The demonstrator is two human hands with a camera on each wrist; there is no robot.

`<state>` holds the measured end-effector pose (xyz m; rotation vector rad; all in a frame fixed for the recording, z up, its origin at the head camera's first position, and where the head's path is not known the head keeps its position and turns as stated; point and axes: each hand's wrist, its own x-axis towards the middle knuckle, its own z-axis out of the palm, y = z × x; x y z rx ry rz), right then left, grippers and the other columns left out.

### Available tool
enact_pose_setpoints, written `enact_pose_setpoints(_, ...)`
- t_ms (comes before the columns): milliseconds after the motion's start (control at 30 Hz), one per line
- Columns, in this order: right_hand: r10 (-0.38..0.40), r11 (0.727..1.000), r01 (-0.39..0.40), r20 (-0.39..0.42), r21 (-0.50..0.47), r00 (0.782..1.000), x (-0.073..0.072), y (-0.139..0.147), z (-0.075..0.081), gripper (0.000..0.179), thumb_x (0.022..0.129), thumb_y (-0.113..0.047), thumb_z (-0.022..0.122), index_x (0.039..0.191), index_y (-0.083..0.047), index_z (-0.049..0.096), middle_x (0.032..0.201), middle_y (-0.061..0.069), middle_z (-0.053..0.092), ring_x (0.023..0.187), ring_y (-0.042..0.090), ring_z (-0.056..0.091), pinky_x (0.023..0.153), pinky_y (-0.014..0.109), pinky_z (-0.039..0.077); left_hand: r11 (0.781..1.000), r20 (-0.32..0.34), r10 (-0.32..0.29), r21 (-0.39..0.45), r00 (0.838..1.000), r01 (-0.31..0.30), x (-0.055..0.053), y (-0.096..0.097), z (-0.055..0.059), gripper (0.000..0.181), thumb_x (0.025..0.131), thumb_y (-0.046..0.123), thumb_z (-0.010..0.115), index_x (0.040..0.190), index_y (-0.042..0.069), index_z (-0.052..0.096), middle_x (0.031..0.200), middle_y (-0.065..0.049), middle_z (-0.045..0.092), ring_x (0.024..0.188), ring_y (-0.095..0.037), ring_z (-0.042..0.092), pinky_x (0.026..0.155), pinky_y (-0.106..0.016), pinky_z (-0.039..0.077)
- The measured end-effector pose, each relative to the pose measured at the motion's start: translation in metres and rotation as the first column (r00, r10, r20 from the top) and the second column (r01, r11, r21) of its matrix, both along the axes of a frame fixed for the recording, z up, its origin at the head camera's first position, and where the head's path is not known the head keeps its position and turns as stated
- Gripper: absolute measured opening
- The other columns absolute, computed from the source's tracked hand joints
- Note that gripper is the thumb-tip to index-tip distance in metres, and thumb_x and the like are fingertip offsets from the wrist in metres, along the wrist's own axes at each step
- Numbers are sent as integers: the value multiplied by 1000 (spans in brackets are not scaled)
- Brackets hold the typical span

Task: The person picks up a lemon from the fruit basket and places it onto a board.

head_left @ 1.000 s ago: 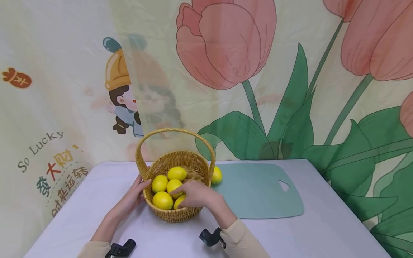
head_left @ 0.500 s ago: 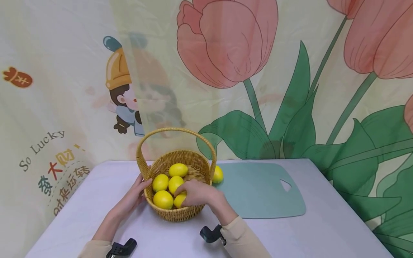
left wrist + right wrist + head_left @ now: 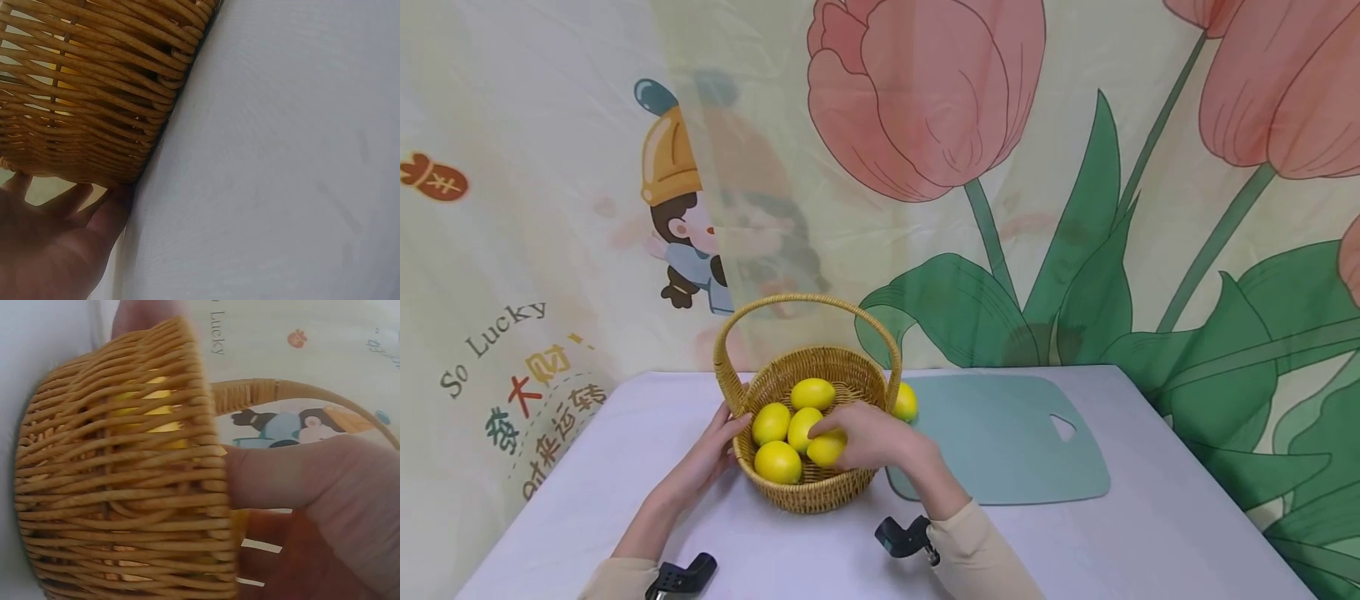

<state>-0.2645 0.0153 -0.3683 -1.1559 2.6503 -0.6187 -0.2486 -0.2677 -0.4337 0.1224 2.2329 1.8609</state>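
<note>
A woven basket with a tall arched handle holds several yellow lemons. My right hand reaches over the basket's right rim and holds a lemon between thumb and fingers, inside near the front. In the right wrist view, the basket wall hides most of that lemon and the fingertips. My left hand rests against the basket's left side, thumb at the rim. From the left wrist, its extended fingers touch the outer wicker wall, with gaps under the palm.
A pale green cutting board lies right of the basket, its corner close to my right forearm. Another lemon sits at the board's left end, partly behind the basket. A white cloth covers the table; a printed curtain hangs behind.
My right hand has lifted its lemon slightly away from the front wall of the basket, up and to the right. The left hand stays at the basket's side.
</note>
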Motion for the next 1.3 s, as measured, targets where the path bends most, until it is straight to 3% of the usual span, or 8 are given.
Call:
enact_pose_setpoints(133, -16, 1000, 15, -16, -27, 1000, 3, 6, 7, 56, 79, 0, 70, 130, -23, 67, 129, -8, 66, 117, 12, 56, 88, 25, 48, 1000, 2, 1, 2, 1000, -1, 0, 0, 0, 70, 105, 47, 37, 159, 38, -8, 169, -10, -3, 154, -41, 9, 122, -61, 15)
enact_pose_setpoints(267, -34, 998, 31, -37, -61, 999, 4, 14, 13, 56, 79, -1, 69, 131, -22, 66, 132, -8, 65, 128, 16, 54, 97, 29, 50, 1000, -3, -9, 5, 1000, 9, 0, 0, 0, 70, 106, 46, 36, 159, 37, -9, 169, -10, -4, 155, -40, 6, 122, -61, 15)
enact_pose_setpoints(600, -92, 977, 90, 1, -195, 996, 11, 42, 38, 57, 79, -2, 68, 132, -22, 65, 130, -4, 64, 106, 15, 53, 71, 23, 48, 1000, 8, -4, 12, 1000, 4, -1, 0, -2, 70, 105, 47, 37, 159, 38, -7, 169, -9, -4, 155, -39, 6, 122, -61, 16)
enact_pose_setpoints(800, -140, 951, 139, 15, -277, 990, 15, 62, 51, 56, 80, -3, 69, 132, -23, 64, 130, -2, 63, 105, 16, 54, 78, 28, 51, 1000, -1, -10, 6, 1000, 10, -1, -1, -2, 72, 105, 49, 38, 159, 37, -9, 169, -11, -4, 154, -40, 7, 122, -61, 15)
enact_pose_setpoints(1133, -220, 908, 207, 7, -365, 976, 20, 93, 66, 52, 82, -7, 73, 131, -22, 65, 116, -5, 65, 103, 17, 55, 83, 32, 53, 1000, -16, -19, -2, 1000, 19, -1, -2, -1, 72, 105, 48, 36, 158, 37, -10, 169, -12, -5, 154, -41, 7, 122, -62, 16)
enact_pose_setpoints(1300, -248, 898, 224, -15, -379, 969, 20, 106, 68, 53, 83, -7, 73, 133, -21, 64, 124, -5, 65, 108, 17, 57, 89, 34, 52, 1000, -3, -10, 0, 1000, 10, -1, -1, -2, 71, 105, 47, 37, 159, 38, -9, 169, -10, -4, 154, -40, 9, 122, -62, 16)
